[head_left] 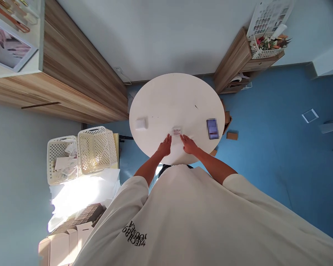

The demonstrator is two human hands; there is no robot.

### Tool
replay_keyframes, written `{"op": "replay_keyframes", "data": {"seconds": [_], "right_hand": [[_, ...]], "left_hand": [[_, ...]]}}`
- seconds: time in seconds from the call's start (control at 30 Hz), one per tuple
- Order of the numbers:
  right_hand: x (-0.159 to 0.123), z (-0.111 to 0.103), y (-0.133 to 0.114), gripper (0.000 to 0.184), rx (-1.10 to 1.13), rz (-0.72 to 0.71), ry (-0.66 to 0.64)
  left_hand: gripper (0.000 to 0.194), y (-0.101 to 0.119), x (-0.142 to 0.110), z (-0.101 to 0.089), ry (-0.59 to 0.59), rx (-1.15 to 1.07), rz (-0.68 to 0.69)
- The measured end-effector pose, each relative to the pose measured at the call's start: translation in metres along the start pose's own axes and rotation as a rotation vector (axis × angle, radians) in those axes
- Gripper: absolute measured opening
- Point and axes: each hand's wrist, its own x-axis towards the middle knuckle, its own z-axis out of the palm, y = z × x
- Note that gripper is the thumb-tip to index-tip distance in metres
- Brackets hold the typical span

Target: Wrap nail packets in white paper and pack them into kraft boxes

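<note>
On the round white table (177, 96) lies a small clear pack with rows of little pinkish pieces (176, 131); their exact kind is too small to make out. My left hand (165, 146) rests at the near left of this pack, fingers stretched out and holding nothing. To the near right of it is my right hand (188, 143), also flat with extended fingers, its fingertips close to the pack's edge. Whether they touch it I cannot tell. A white square stack or block (140, 123) sits at the table's left, and a blurred blue-purple phone-like object (212, 128) at its right.
Left of the table stand two white perforated baskets (94, 149), one holding packets. Cardboard boxes (69, 244) lie at the lower left. A wooden cabinet (86, 74) rises at the left. Another cabinet (233, 55) at the right back bears a filled basket (269, 48).
</note>
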Motion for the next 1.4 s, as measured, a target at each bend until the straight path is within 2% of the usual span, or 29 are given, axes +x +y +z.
{"op": "replay_keyframes", "data": {"seconds": [0.2, 0.33, 0.67, 0.83, 0.97, 1.1, 1.2, 1.3, 1.4], "right_hand": [[-0.017, 0.009, 0.003, 0.084, -0.02, -0.004, -0.011], [-0.017, 0.011, -0.011, 0.076, -0.013, -0.006, 0.055], [-0.003, 0.008, -0.086, 0.061, 0.009, -0.169, 0.135], [-0.002, 0.009, -0.129, 0.06, 0.029, -0.176, 0.168], [-0.01, 0.027, -0.173, 0.06, 0.054, -0.166, 0.158], [-0.022, 0.059, -0.222, 0.055, 0.089, -0.17, 0.152], [-0.031, 0.084, -0.256, 0.054, 0.118, -0.157, 0.136], [-0.04, 0.105, -0.282, 0.051, 0.141, -0.151, 0.126], [-0.047, 0.118, -0.299, 0.049, 0.172, -0.16, 0.147]], "left_hand": [[0.102, -0.002, -0.029, 0.012, -0.032, -0.025, -0.111], [0.096, -0.009, -0.052, 0.015, 0.017, -0.008, -0.171], [0.089, -0.054, -0.122, -0.011, 0.16, -0.009, -0.304], [0.077, -0.079, -0.154, -0.012, 0.19, -0.029, -0.301], [0.068, -0.105, -0.193, -0.001, 0.207, -0.053, -0.287], [0.062, -0.14, -0.239, 0.009, 0.259, -0.057, -0.267], [0.058, -0.171, -0.268, 0.006, 0.273, 0.02, -0.246], [0.058, -0.197, -0.284, -0.002, 0.206, 0.171, -0.243], [0.056, -0.214, -0.288, -0.009, 0.145, 0.29, -0.254]]}}
